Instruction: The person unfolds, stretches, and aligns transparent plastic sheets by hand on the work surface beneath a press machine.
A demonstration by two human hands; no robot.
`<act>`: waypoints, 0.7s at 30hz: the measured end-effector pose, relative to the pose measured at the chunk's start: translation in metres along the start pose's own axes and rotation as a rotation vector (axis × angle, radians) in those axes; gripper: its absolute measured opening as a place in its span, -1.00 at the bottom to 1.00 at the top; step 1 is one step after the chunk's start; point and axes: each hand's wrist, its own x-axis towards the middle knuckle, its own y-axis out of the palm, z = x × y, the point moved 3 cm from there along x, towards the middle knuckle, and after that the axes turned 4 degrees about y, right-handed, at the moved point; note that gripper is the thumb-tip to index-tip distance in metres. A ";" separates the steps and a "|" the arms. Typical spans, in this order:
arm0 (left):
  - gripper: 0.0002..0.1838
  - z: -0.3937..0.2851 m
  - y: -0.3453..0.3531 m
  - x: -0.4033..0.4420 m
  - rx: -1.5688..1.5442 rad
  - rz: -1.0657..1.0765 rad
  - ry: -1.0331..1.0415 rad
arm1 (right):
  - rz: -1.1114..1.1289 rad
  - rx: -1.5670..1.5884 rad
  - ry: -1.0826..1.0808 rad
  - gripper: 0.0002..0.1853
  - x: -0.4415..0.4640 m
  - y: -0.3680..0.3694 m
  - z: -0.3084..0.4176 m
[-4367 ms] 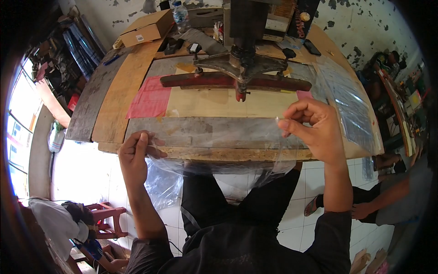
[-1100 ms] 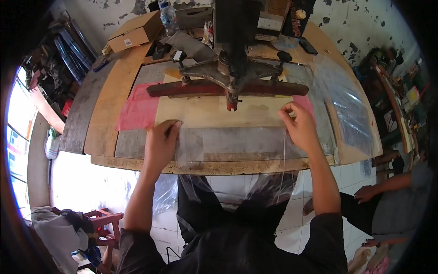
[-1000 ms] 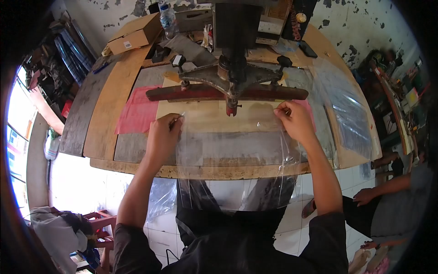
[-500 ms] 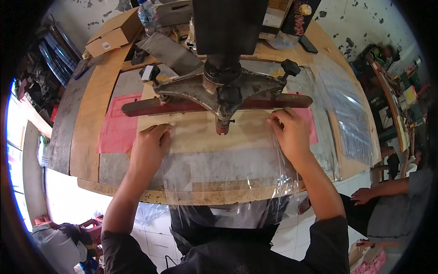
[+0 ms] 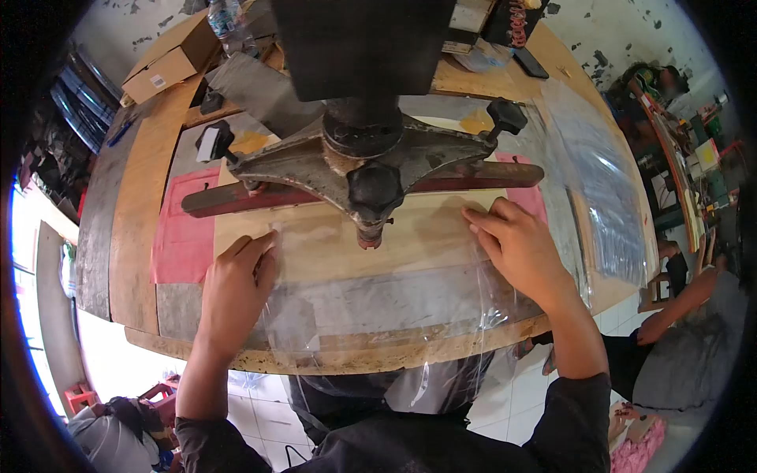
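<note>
A clear plastic sheet (image 5: pixel 378 303) lies over the tan board (image 5: pixel 426 229) and hangs off the table's front edge toward my lap. My left hand (image 5: pixel 240 284) pinches its far left corner, thumb against the curled fingers. At the far right corner is my right hand (image 5: pixel 520 244), thumb and index finger close together on the plastic edge. Just beyond both hands stands a press head (image 5: pixel 367 169) with black knobs and a long reddish-brown bar (image 5: pixel 292 199). Pink sheets (image 5: pixel 181 236) show beneath the board on either side.
A stack of clear plastic bags (image 5: pixel 607 205) lies at the right. At the back are a cardboard box (image 5: pixel 169 63), a water bottle (image 5: pixel 227 27) and a black phone (image 5: pixel 531 63). Another person's arm (image 5: pixel 686 307) is at the far right.
My view has shifted slightly, bringing the press nearer. My right thumb and index finger have loosened a little at the plastic's corner. My left hand still pinches the other corner.
</note>
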 end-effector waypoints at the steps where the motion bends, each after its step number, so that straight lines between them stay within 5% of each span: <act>1: -0.69 0.004 0.002 -0.001 -0.012 -0.031 0.036 | 0.002 0.042 -0.009 -0.76 -0.001 0.002 -0.003; 21: -0.70 0.011 0.008 0.011 0.051 -0.013 0.021 | -0.140 0.194 -0.081 -0.66 0.007 0.017 -0.022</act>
